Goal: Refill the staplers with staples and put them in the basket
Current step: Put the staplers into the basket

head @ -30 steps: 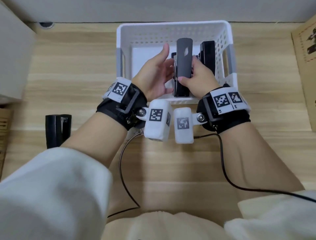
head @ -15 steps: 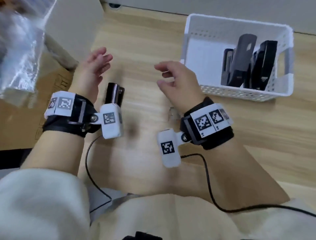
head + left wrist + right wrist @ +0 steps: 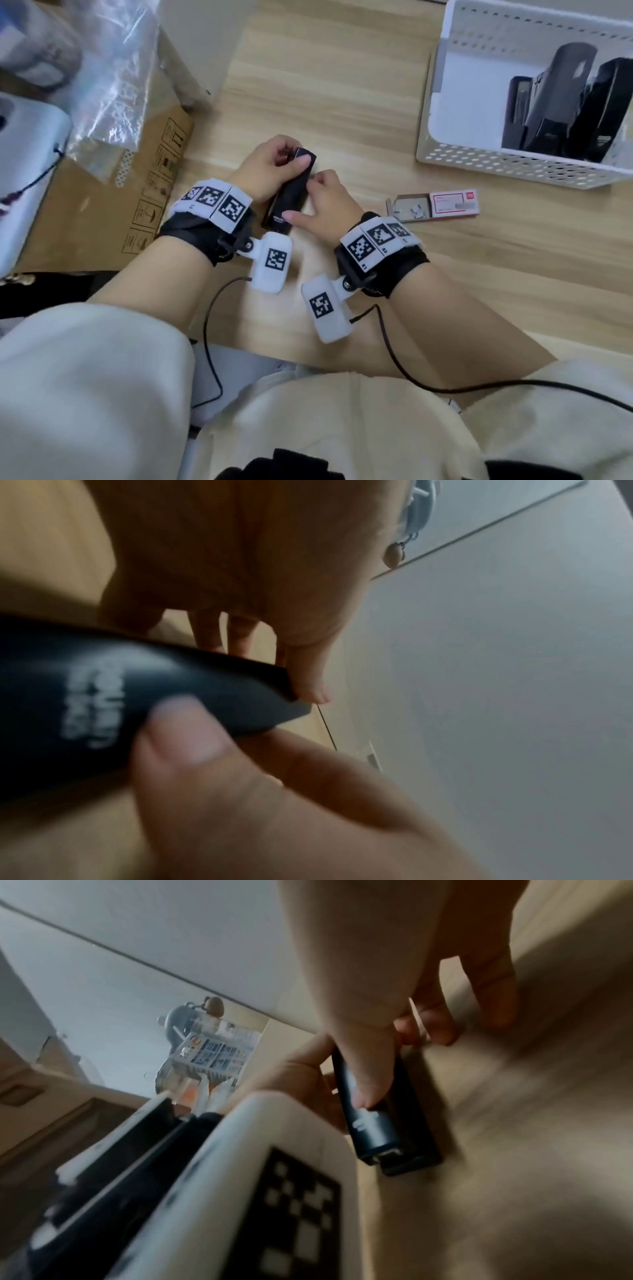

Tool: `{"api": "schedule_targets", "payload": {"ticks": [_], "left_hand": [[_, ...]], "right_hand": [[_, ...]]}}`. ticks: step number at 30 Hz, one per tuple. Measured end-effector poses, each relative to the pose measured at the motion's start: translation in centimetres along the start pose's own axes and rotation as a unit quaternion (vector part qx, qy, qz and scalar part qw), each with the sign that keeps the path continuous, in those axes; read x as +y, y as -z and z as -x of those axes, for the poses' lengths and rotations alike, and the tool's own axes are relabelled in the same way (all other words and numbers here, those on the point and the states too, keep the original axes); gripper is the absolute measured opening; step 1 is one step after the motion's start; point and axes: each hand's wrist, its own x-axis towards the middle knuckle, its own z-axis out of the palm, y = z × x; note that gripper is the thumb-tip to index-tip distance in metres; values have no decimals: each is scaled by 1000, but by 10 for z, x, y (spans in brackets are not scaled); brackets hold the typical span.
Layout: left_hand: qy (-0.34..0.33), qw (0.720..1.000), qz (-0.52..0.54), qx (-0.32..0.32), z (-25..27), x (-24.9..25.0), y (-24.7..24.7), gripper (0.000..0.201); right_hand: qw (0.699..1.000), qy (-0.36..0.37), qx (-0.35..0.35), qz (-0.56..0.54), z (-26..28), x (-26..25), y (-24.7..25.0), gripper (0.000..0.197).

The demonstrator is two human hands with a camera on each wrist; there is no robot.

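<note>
Nearest the camera lie the cream sleeves (image 3: 85,387) of the person, with black cables (image 3: 428,383) trailing from the wrist-worn cameras across the pale wooden tabletop (image 3: 342,85). Just beyond the wrists, a black plastic stapler (image 3: 289,192) lies on the tabletop, and it serves here as the landmark.

The left hand (image 3: 263,171) holds the far end of the stapler: its thumb lies on the top face and its fingers curl round the far tip. The right hand (image 3: 322,205) grips the near end, with the thumb pressed on top close to the blurred white lettering and the fingers curled against the stapler's right side. In the right wrist view the stapler's base rests flat on the wood and its top arm looks closed or nearly closed.

To the right of the stapler, near but apart from it, lies a small red and white cardboard staple box (image 3: 435,207), its tray slid partly out with a few staples showing. To the left of the stapler sits a brown cardboard carton (image 3: 102,205), with crinkled clear plastic wrap (image 3: 113,78) above it.

Farther off, up and to the right of the stapler, stands a white perforated plastic basket (image 3: 513,164). Black staplers (image 3: 561,106) stand upright in its right part, leaning together.
</note>
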Motion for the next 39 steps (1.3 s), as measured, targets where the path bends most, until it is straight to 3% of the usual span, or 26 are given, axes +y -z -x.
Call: {"api": "schedule_targets", "payload": {"ticks": [4,8,10,14,16,18,21,27,39], "left_hand": [[16,996,77,35,2,10,-13,9],[3,986,160,43,4,52,-23,6],[-27,981,190,19,2,79,-29,10],[-67,962,255,-75,-19,127,-65,44],[-44,946,281,-157,-34,146,-90,45],[4,945,263,-192,-49,161,-115,48],[56,955,193,-219,-67,173,-150,62],[163,942,210,-205,-109,156,-183,68],[198,935,152,-253,-137,125,-190,68]], "right_hand": [[995,-1,12,-98,4,0,7,58],[967,56,108,-222,24,-1,38,66],[946,73,169,-268,39,0,61,72],[905,73,285,-307,64,23,113,75],[887,72,331,-313,74,40,140,73],[880,54,356,-309,78,63,163,73],[895,-12,341,-288,68,99,185,70],[927,-130,260,-236,45,139,194,60],[952,-205,186,-130,30,140,191,63]]}}
